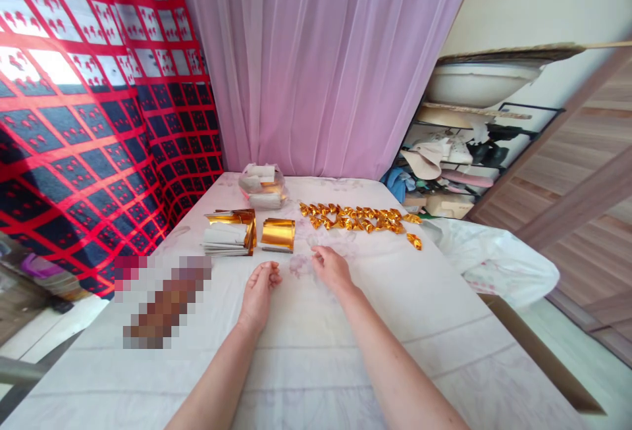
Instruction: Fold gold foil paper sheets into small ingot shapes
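My left hand [260,290] and my right hand [330,267] rest on the white cloth-covered table [306,351], fingers loosely curled, nothing in either. Just beyond them lies a small stack of gold foil sheets [278,234]. To its left sits a larger pile of gold and white paper sheets [230,232]. A row of several folded gold paper pieces [358,217] stretches across the table past my right hand, with one stray folded gold piece [414,241] at its right end.
A clear plastic bag of papers [262,186] sits at the table's far end before a pink curtain [320,61]. A red patterned cloth [89,120] hangs left. A white plastic bag [498,259] lies at the right edge, near cluttered shelves [459,160].
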`<action>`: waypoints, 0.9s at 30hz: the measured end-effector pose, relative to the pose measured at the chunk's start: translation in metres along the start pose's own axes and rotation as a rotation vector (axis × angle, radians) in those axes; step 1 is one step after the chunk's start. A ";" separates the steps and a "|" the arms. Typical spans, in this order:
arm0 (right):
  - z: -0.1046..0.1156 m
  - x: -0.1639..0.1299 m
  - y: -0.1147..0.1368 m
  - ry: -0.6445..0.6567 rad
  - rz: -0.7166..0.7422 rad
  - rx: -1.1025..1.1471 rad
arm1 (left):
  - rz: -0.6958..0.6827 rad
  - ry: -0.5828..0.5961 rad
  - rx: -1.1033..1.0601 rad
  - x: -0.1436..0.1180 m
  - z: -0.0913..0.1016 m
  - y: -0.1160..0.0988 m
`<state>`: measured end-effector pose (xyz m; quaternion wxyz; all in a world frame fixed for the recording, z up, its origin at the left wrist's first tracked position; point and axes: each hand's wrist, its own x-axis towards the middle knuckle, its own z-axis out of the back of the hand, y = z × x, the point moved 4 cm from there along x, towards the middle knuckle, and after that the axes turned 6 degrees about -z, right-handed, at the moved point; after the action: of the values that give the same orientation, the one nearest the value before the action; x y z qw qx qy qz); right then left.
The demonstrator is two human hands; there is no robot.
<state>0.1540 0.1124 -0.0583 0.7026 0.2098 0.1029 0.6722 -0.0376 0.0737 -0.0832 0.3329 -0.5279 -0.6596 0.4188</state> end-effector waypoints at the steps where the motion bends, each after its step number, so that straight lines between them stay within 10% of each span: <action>1: -0.003 0.001 0.010 0.006 0.035 0.012 | 0.024 -0.001 -0.047 -0.001 0.005 -0.002; 10: -0.014 0.015 0.064 0.055 0.205 0.003 | 0.213 0.025 -0.330 0.001 0.015 -0.005; 27: -0.011 0.019 0.061 0.022 0.112 -0.054 | 0.322 0.021 -0.420 0.005 0.013 -0.005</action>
<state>0.0954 0.1330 -0.0388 0.6681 0.1886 0.0805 0.7152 -0.0519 0.0754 -0.0839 0.1520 -0.6878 -0.6361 0.3148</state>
